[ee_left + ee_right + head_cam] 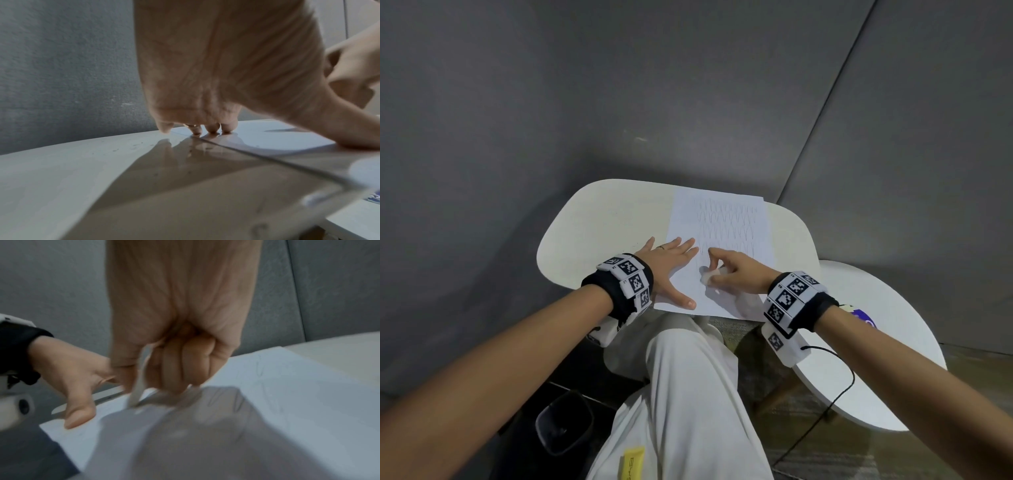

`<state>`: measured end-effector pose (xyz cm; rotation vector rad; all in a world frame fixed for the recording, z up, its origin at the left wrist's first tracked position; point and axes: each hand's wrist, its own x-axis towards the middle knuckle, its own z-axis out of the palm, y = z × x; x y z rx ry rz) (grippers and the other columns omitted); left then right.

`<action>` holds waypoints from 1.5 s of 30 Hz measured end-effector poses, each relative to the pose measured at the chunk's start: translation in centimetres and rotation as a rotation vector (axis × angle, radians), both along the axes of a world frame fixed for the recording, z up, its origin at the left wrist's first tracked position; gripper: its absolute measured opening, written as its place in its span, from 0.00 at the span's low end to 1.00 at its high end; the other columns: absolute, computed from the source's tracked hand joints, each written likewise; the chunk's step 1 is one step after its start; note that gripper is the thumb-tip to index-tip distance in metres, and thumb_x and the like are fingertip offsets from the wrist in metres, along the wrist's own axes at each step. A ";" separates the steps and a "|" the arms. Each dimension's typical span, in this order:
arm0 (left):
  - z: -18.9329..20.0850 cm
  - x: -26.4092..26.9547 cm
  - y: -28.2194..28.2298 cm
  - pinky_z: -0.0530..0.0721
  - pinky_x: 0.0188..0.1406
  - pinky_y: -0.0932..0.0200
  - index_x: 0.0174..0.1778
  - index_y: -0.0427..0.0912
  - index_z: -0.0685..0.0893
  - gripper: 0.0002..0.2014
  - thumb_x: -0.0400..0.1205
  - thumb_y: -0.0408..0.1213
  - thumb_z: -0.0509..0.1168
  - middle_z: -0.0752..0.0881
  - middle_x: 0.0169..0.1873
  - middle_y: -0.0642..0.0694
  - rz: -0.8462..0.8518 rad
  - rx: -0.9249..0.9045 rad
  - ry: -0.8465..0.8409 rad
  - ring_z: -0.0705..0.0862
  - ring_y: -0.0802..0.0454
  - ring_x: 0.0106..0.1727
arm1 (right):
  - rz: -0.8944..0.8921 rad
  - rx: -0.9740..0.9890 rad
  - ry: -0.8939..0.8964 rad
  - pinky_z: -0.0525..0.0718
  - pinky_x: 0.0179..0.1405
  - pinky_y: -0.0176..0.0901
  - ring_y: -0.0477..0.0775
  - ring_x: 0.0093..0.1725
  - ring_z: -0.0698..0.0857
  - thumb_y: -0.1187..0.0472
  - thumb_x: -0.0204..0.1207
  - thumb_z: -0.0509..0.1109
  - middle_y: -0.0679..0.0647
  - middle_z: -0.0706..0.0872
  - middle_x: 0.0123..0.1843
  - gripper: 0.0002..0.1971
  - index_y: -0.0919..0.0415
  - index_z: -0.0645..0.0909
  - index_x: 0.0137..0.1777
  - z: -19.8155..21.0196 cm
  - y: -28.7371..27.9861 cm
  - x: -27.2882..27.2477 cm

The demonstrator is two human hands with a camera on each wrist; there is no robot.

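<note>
Paper sheet [736,233] flat on bench [592,233], thin and floppy, likely to crease | left grip [666,262] spread flat, pinning its left edge | right grip [739,274] pinches small rubbery white eraser [708,278] onto sheet

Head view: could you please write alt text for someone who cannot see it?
A left hand presses flat on a sheet of paper with faint wavy lines, on a white table. The right hand pinches a small white object, perhaps an eraser, against the sheet.
</note>
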<state>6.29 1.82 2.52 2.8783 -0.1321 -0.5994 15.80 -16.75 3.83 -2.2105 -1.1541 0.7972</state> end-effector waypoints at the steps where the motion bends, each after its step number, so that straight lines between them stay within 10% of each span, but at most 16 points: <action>1: -0.1 -0.1 -0.1 0.33 0.79 0.36 0.85 0.50 0.36 0.60 0.69 0.74 0.64 0.33 0.83 0.56 0.000 0.001 -0.001 0.34 0.56 0.84 | 0.070 -0.041 0.054 0.68 0.27 0.31 0.46 0.26 0.69 0.62 0.75 0.70 0.59 0.77 0.33 0.11 0.58 0.69 0.39 0.1 -0.1 -0.1; 18: -0.1 -0.3 -0.2 0.35 0.80 0.33 0.85 0.49 0.37 0.61 0.68 0.74 0.65 0.33 0.83 0.55 0.005 -0.012 0.002 0.34 0.54 0.84 | 0.072 -0.068 0.116 0.67 0.25 0.28 0.40 0.20 0.70 0.67 0.74 0.70 0.40 0.78 0.21 0.12 0.60 0.68 0.37 0.8 1.2 -1.3; 45: -0.4 -0.4 -0.2 0.34 0.79 0.33 0.85 0.54 0.46 0.58 0.65 0.73 0.69 0.41 0.84 0.57 0.015 -0.071 -0.065 0.36 0.54 0.84 | -0.105 0.052 0.006 0.78 0.41 0.48 0.51 0.36 0.78 0.62 0.71 0.71 0.56 0.82 0.40 0.08 0.57 0.72 0.40 -0.6 3.9 -1.8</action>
